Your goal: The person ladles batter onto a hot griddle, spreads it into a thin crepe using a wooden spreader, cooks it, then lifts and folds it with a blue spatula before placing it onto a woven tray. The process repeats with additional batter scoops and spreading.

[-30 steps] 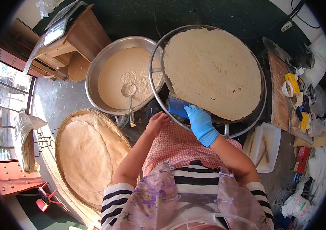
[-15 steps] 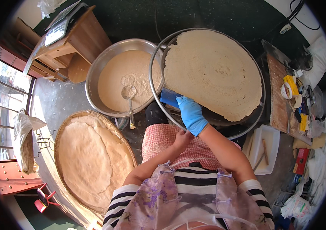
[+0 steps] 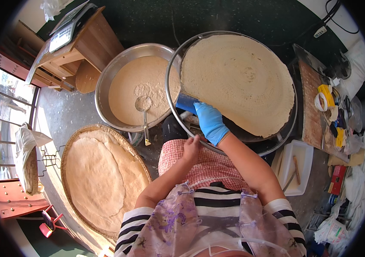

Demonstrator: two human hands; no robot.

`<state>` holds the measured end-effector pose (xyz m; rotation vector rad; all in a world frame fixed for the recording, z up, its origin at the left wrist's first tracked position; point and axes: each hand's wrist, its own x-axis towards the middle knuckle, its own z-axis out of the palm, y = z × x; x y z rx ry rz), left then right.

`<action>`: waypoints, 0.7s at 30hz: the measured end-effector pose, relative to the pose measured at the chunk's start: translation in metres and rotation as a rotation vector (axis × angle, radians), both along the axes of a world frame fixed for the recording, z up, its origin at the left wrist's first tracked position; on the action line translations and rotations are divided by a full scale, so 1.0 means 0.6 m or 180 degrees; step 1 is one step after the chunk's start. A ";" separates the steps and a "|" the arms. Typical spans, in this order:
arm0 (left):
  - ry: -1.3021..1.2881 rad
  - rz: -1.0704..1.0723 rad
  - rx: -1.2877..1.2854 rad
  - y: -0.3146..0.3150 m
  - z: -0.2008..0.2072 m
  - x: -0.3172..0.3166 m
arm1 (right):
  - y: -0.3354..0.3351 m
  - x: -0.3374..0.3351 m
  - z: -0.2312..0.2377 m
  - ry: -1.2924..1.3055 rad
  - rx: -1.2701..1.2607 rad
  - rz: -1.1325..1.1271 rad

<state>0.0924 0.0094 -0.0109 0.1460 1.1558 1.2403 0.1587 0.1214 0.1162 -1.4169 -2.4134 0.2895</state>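
Head view showed the gloved right hand [image 3: 209, 122] wrapped around a blue cup [image 3: 186, 103], just left of the flatbread [image 3: 238, 81]; the left hand [image 3: 191, 147], nearer the body, held nothing.

A bright blue glove is worn on the right hand [image 3: 210, 122], and a darker blue object [image 3: 187, 103] is gripped in it. The left hand [image 3: 191, 147] is bare, laid on a red-and-white checked cloth [image 3: 204, 165]. Black and white stripes are seen on the sleeves [image 3: 137, 218], overlaid by a translucent lilac apron [image 3: 171, 218] printed with purple flowers. A pale tan, finely pitted flatbread [image 3: 238, 81] is shown on a dark griddle [image 3: 255, 141] with a silver rim. Beige batter [image 3: 141, 92] is held in a grey metal bowl [image 3: 105, 85]. A cream flatbread [image 3: 101, 175] is set on a straw-coloured woven tray [image 3: 69, 145]. A white tub [image 3: 296, 169] is seen at the right.
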 end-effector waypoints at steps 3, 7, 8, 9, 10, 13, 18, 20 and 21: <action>-0.0433 -0.0772 -0.0184 -0.045 -0.005 0.048 | 0.010 -0.005 -0.013 -0.0019 0.0418 0.0017; -0.0332 -0.0274 -0.0137 0.024 -0.003 -0.010 | 0.027 -0.010 -0.024 -0.0059 0.0559 -0.0009; -0.0043 -0.0156 0.0285 0.057 0.000 -0.048 | 0.032 -0.011 -0.024 -0.0028 0.0337 -0.0016; 0.0237 0.0154 0.0221 0.080 0.003 -0.079 | 0.036 -0.011 -0.025 -0.0004 0.0117 -0.0023; 0.0429 0.0453 0.0251 0.096 0.004 -0.099 | 0.040 -0.011 -0.024 0.0084 0.0015 -0.0050; 0.0363 -0.0013 0.0029 0.078 -0.001 -0.096 | 0.052 -0.012 -0.023 -0.0011 0.0092 -0.0020; -0.0684 -0.1150 -0.0380 -0.044 -0.015 0.039 | 0.070 -0.020 -0.025 -0.0092 0.0165 -0.0108; -0.0515 -0.1161 -0.0375 -0.035 -0.010 0.039 | 0.078 -0.023 -0.027 -0.0124 0.0199 -0.0108; -0.0594 -0.1240 -0.0498 -0.023 -0.004 0.029 | 0.081 -0.025 -0.028 -0.0100 0.0204 -0.0084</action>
